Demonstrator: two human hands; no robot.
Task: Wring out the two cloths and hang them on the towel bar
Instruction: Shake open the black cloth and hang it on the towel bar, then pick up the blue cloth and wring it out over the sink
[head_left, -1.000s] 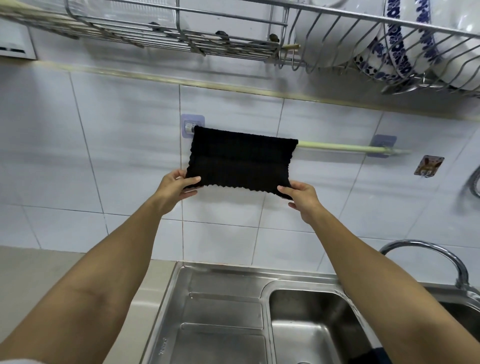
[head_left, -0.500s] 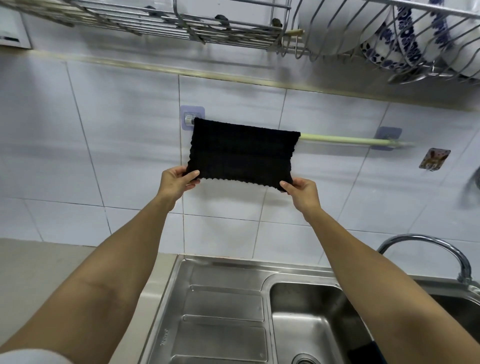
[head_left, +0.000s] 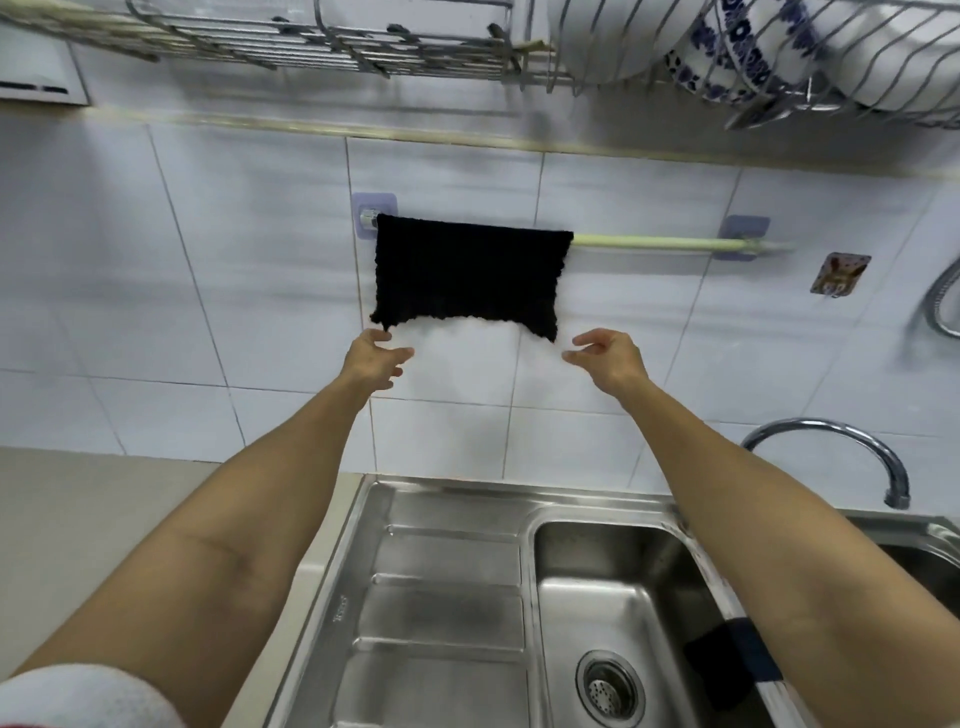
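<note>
A black knitted cloth (head_left: 467, 275) hangs spread over the left half of the pale green towel bar (head_left: 649, 241) on the tiled wall. My left hand (head_left: 376, 361) is just below the cloth's lower left corner, fingers relaxed and holding nothing. My right hand (head_left: 608, 356) is just below the lower right corner, also relaxed and empty. A second dark cloth (head_left: 722, 665) lies against the right wall of the sink basin (head_left: 587, 582), partly hidden behind my right forearm.
A steel drainboard (head_left: 441, 582) lies left of the basin, with a beige counter (head_left: 78, 519) beyond it. A curved tap (head_left: 841, 441) arches at the right. A wire dish rack (head_left: 363, 47) with plates (head_left: 737, 52) hangs overhead. The bar's right half is bare.
Both hands have let go of the cloth's lower corners and dropped slightly below it. The cloth now hangs by itself on the bar.
</note>
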